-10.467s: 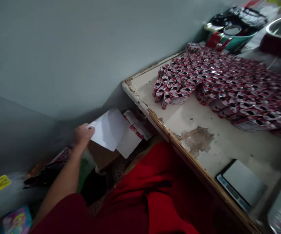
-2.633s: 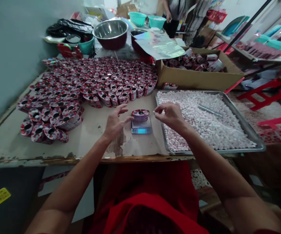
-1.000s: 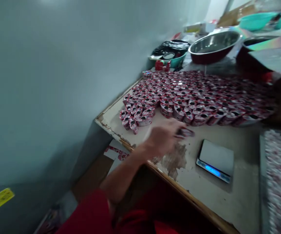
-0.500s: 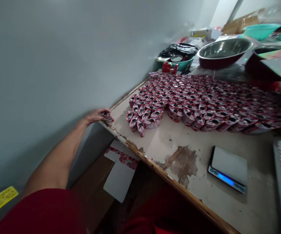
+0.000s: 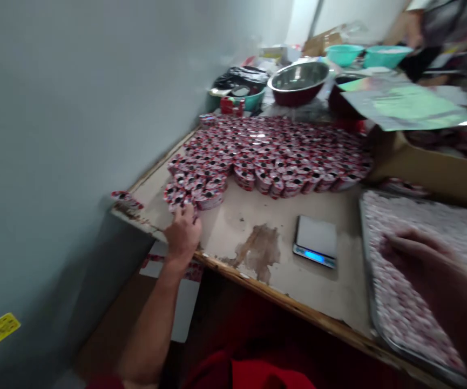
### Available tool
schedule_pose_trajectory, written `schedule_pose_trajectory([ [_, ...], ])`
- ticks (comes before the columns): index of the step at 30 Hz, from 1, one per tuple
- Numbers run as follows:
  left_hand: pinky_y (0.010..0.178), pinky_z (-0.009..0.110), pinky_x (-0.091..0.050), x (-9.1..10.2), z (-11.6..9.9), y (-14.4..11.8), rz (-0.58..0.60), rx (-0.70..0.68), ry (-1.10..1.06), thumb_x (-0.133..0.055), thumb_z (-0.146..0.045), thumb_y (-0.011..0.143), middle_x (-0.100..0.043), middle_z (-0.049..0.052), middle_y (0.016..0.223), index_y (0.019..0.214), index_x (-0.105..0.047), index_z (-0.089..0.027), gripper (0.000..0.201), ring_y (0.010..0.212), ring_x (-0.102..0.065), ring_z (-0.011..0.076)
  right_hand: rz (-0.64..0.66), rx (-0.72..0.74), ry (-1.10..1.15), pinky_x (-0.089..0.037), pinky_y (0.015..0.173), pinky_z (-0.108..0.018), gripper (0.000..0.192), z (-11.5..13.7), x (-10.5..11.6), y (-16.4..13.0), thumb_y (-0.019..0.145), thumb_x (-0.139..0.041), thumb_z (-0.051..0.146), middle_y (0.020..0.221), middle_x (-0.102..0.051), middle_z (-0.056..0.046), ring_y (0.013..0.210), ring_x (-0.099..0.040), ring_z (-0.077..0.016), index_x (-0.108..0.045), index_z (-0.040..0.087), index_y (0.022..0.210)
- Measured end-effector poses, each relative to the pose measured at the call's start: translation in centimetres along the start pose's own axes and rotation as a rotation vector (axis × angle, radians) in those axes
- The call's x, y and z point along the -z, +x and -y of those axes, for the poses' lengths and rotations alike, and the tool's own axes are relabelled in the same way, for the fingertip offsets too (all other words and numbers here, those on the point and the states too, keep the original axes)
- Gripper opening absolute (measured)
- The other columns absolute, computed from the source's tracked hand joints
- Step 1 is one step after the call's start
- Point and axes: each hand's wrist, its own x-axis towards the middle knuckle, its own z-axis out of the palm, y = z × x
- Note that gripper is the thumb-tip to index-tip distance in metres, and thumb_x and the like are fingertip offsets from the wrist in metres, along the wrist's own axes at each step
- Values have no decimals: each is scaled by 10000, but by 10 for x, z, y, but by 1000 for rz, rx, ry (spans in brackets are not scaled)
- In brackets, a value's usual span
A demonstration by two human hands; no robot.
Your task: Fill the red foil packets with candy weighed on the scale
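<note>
A: Where is the left hand (image 5: 183, 233)?
B: On the bench (image 5: 241, 216), its fingers (image 5: 188, 212) loosely curled on the nearest red cups (image 5: 193, 189).
A: The right hand (image 5: 413, 254)?
B: Over the candy tray (image 5: 373, 302); blurred, grip unclear

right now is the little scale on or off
On: the scale shows a lit blue display on its front edge; its platform is bare.

Left hand (image 5: 183, 233) back from table corner to pouches (image 5: 195, 195), right hand (image 5: 413, 254) over tray (image 5: 369, 302)
</note>
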Motion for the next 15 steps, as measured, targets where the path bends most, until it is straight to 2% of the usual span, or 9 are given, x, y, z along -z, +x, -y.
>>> schedule_pose_trajectory([
  [2,667,387,-471,15,-1,-6,-40,-49,6,-588,-381,1051,-730,161,1187,1287,-691,-200,315,917,-738,348,2,-153,173,-499,589,-395,346,-14,1,6,677,-983,562,741,-656,-117,673,-600,-221,-755,303,676],
  [3,661,384,-464,23,-2,-9,-71,-97,-4,-619,-401,1040,-736,145,1157,1254,-700,-205,301,915,-733,347,24,-185,230,-466,572,-366,332,-17,3,9,656,-1003,519,719,-657,-102,639,-567,-191,-765,288,677],
  [6,680,366,-471,47,-21,-21,-169,-307,-117,-729,-411,987,-745,100,1143,1193,-708,-232,273,940,-731,326,110,-160,293,-401,549,-302,359,-17,11,18,624,-1013,499,671,-659,-53,583,-514,-138,-781,242,721],
  [8,708,350,-493,54,-53,-30,-170,-471,-257,-781,-386,961,-752,66,1137,1163,-711,-251,253,946,-738,293,157,-116,277,-377,535,-278,410,-13,14,23,605,-1009,525,643,-655,-33,557,-498,-122,-766,217,725],
  [10,735,331,-516,50,-97,-37,-76,-618,-394,-805,-349,949,-763,31,1149,1160,-714,-273,242,940,-750,254,204,-82,235,-370,531,-267,425,-9,16,28,616,-998,530,647,-671,-35,553,-502,-118,-753,201,729],
  [13,741,308,-539,31,-166,-39,120,-808,-492,-783,-295,969,-764,1,1229,1229,-714,-312,270,961,-768,225,275,-31,146,-370,545,-264,378,-8,18,32,684,-955,499,671,-681,-38,579,-521,-123,-767,184,775],
  [15,729,308,-553,18,-202,-38,195,-902,-487,-746,-279,996,-753,1,1276,1274,-711,-327,284,987,-773,232,306,8,88,-345,541,-263,350,-10,21,33,723,-917,482,653,-645,-18,578,-502,-118,-766,174,792],
])
